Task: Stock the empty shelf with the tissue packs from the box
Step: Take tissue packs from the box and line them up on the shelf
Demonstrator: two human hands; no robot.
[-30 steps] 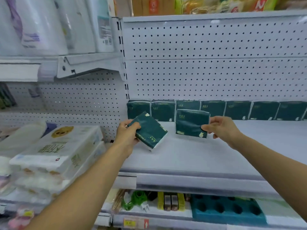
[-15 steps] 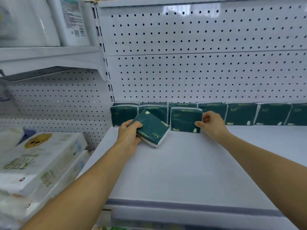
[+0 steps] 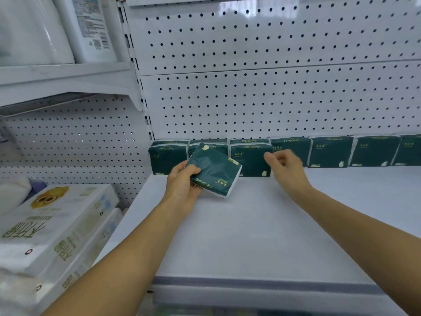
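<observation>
My left hand (image 3: 182, 187) grips a dark green tissue pack (image 3: 214, 171) by its lower left corner, tilted, just above the white shelf (image 3: 250, 224). Behind it a row of several matching green packs (image 3: 330, 152) stands upright against the pegboard back. A second-row pack (image 3: 249, 159) stands in front of that row, to the right of the held one. My right hand (image 3: 287, 167) hovers just right of that pack with fingers loosely curled and apart, holding nothing. The box is out of view.
Large white tissue bundles (image 3: 52, 226) are stacked on the neighbouring shelf at lower left. White bottles (image 3: 91, 28) stand on the upper left shelf. A perforated white back panel (image 3: 273, 87) rises behind the row.
My right hand has set its pack upright in front of the back row and let go. My left hand has carried its tilted pack slightly closer to the row. The camera moved closer.
</observation>
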